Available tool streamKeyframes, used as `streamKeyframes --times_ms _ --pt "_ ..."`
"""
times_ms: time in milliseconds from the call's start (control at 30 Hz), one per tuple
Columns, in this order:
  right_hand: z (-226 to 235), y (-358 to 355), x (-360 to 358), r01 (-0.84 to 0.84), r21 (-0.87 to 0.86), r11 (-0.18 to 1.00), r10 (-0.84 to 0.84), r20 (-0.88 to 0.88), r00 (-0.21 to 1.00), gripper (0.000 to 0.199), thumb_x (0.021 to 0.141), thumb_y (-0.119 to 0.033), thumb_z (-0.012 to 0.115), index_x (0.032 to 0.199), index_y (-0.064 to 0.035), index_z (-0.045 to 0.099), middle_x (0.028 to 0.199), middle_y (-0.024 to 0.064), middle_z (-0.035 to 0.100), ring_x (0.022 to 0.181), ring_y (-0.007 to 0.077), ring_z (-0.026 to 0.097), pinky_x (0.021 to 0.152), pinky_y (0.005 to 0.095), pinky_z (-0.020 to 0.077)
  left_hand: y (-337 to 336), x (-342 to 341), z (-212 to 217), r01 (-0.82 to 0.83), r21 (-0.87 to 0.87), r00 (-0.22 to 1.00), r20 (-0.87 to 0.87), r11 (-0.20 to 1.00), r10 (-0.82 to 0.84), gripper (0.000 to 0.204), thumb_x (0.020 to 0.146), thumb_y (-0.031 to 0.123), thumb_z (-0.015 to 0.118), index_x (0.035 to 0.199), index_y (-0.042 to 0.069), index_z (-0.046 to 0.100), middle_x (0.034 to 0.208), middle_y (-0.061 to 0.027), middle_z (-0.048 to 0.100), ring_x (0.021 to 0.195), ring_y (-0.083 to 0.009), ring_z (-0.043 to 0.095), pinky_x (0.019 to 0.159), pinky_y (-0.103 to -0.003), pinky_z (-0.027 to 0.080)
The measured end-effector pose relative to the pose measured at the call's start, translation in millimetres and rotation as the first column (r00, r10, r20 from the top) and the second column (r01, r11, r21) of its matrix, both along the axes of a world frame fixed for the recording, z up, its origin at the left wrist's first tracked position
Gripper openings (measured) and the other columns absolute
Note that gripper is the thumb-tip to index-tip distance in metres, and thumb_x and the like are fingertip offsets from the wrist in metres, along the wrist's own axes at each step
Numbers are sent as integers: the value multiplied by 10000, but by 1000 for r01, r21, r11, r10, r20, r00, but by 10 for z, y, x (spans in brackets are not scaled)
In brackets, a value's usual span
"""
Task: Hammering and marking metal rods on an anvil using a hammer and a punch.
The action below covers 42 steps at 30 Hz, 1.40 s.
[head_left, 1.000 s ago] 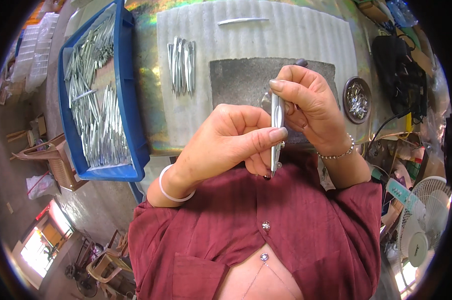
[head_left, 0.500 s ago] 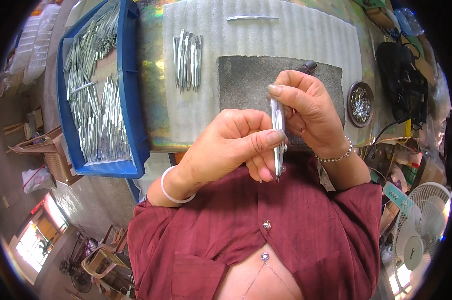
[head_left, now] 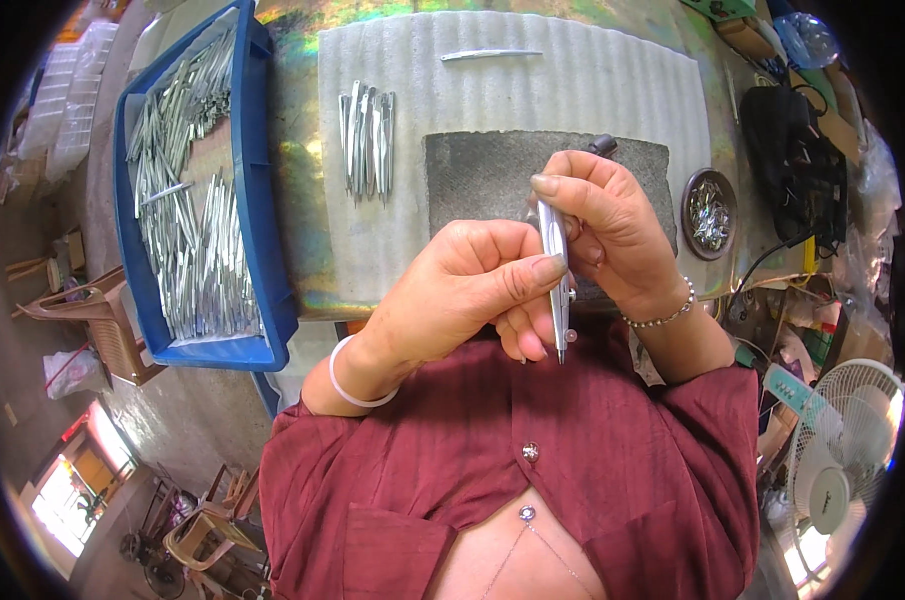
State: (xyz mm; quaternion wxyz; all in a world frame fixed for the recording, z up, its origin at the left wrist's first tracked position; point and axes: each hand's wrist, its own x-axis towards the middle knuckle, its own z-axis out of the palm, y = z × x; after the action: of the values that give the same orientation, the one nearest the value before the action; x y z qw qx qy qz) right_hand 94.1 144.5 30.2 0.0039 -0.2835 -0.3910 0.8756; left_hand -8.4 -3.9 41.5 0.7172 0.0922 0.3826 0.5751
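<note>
In front of my chest I hold a slim silver metal drawing compass (head_left: 553, 235), upright and slightly tilted, its pointed tip downward. My left hand (head_left: 483, 285) pinches its middle between thumb and fingers. Near its upper end, the fingers of my right hand (head_left: 603, 215) are closed on it, partly hiding the top. A small round knob (head_left: 571, 336) sticks out beside the lower end. Behind my right hand, the dark end of a tool (head_left: 603, 146) shows at the far edge of the dark grey mat (head_left: 473, 170).
A blue tray (head_left: 258, 200) of slim metal pieces stands at the left. A bundle of similar pieces (head_left: 368, 145) and a single one (head_left: 493, 55) lie on white foam sheeting (head_left: 593, 80). At right are a round dish (head_left: 710, 213) of small shiny parts and a fan (head_left: 833, 480).
The view has shifted slightly, so the table sits lower in the picture. The compass has turned a little in my fingers. Both hands keep their grip.
</note>
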Motion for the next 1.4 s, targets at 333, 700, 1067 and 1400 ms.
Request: streamKeyframes --times_ms 333,700,1067,1400 --pt "-1 -38 181 108 57 992 -107 -32 994 189 874 -155 615 725 -65 542 596 -13 518 393 19 384 341 162 279 99 -7 30 157 -24 983 -94 987 -158 194 924 140 532 933 -44 594 655 -92 635 518 -117 618 453 -185 496" --pt "-70 29 301 153 26 988 -152 -11 988 202 876 -145 604 703 -68 533 592 -14 513 400 17 383 343 165 279 230 65 -14 193 -55 976 -96 980 -198 216 904 202 581 861 -9 589 646 -91 639 513 -125 620 443 -200 493" --pt "-37 82 263 150 43 988 -150 -8 989 211 865 -152 614 687 -77 531 592 -14 514 401 20 386 344 167 278 285 33 -36 191 -15 978 -81 982 -191 254 895 243 607 789 15 568 640 -104 640 511 -140 623 441 -217 499" --pt "-10 120 257 198 108 974 -200 16 980 196 871 -147 608 703 -71 541 583 -20 508 394 24 388 341 171 284 373 1 37 180 -50 978 -95 982 -184 181 884 157 600 856 -21 610 624 -80 628 474 -109 592 428 -175 461"
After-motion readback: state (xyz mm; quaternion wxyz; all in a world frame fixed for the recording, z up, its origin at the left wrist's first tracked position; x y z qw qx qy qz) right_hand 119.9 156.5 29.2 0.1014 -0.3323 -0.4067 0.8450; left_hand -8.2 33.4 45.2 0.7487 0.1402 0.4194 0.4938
